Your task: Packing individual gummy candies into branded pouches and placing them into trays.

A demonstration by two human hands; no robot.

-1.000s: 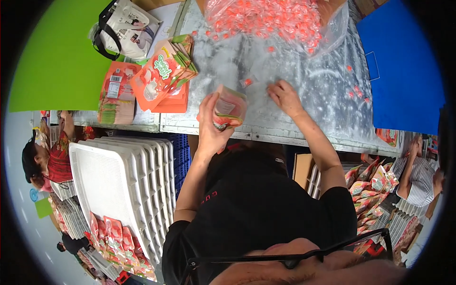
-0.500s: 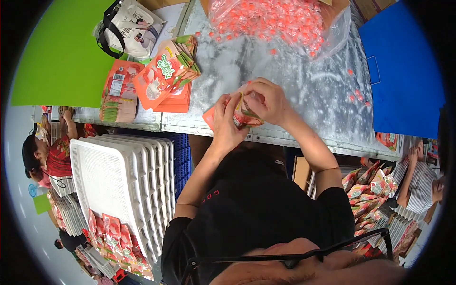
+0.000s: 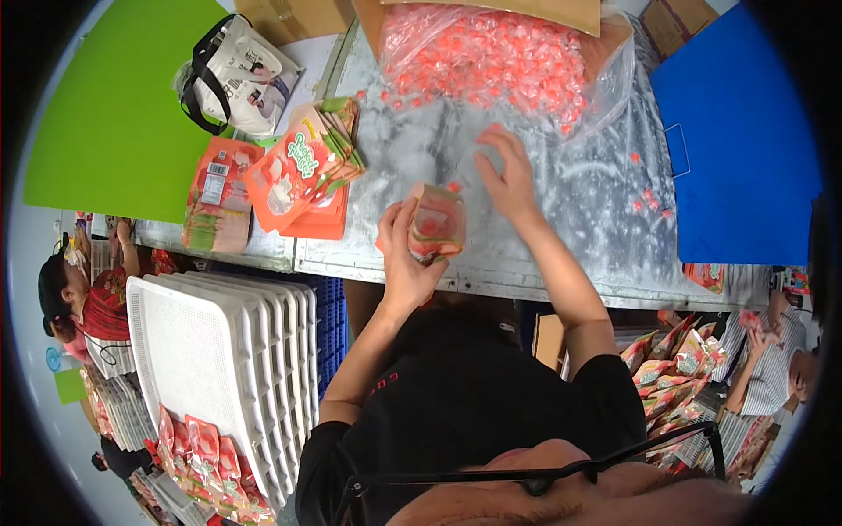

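Note:
My left hand (image 3: 408,250) is closed round a red-and-green candy pouch (image 3: 438,219) near the table's front edge. The pouch's mouth faces up and looks spread apart, with something reddish inside. To its right, my right hand (image 3: 509,175) is raised over the metal table with fingers apart, holding nothing. Beyond it, small red candies in clear wrappers (image 3: 491,66) fill a plastic-lined cardboard box lying on its side. A fanned stack of flat pouches (image 3: 303,167) lies left of my left hand, beside another bundle of pouches (image 3: 217,193).
A white bag with black handles (image 3: 241,74) stands at the back left. Loose candies (image 3: 647,197) lie at the right, near a blue panel (image 3: 737,149). Stacked white trays (image 3: 189,351) stand below left; filled pouches (image 3: 671,368) are below right. Co-workers sit on both sides.
My right hand has let go of the pouch and moved up and right, its fingers spreading. The pouch, still in my left hand, now stands with its mouth facing up.

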